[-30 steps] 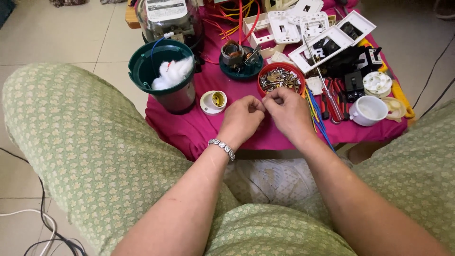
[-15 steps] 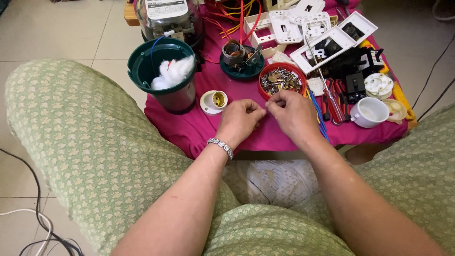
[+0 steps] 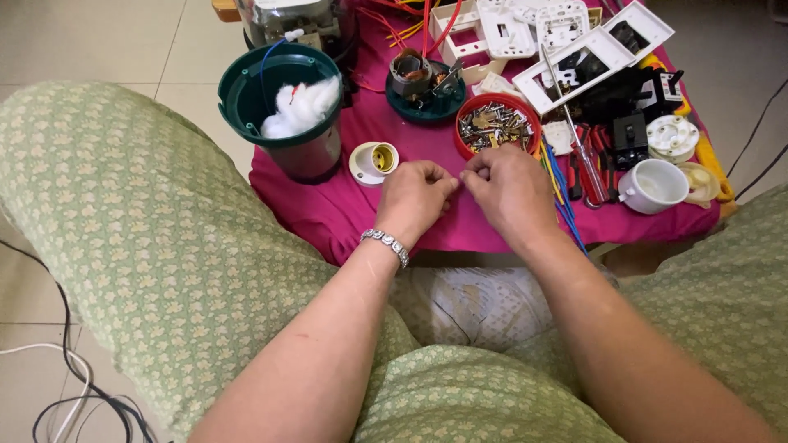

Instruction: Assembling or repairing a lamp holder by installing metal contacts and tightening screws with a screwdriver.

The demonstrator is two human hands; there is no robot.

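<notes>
Right now your left hand (image 3: 416,195) and right hand (image 3: 509,190) sit close together on the pink cloth (image 3: 328,215), knuckles up and fingers curled in, the fingertips almost meeting in the gap between them. Both hands look pinched shut on something very small, but whatever it is stays hidden behind your fingers, so I cannot tell what you hold or whether either hand truly has a grip on it. The likely source, as I judge it, is the red bowl of metal screws and bits (image 3: 495,127) just beyond your right hand, touching distance away. For fine work like this, rest the heels of both hands on the cloth so that the fingertips move alone, and keep the piece low over the cloth, so that anything dropped lands there rather than on the floor tiles (image 3: 98,33). Turn your wrists a little outward so that you can see the piece from above; at present your own knuckles block it. Mind the white lamp socket (image 3: 373,161) just beside your left hand and the blue and yellow wires (image 3: 560,184) running beside your right, since a wide elbow could drag either one. The green jar with white stuffing (image 3: 283,111) and the white cup (image 3: 654,184) stand well apart and should not trouble you.
</notes>
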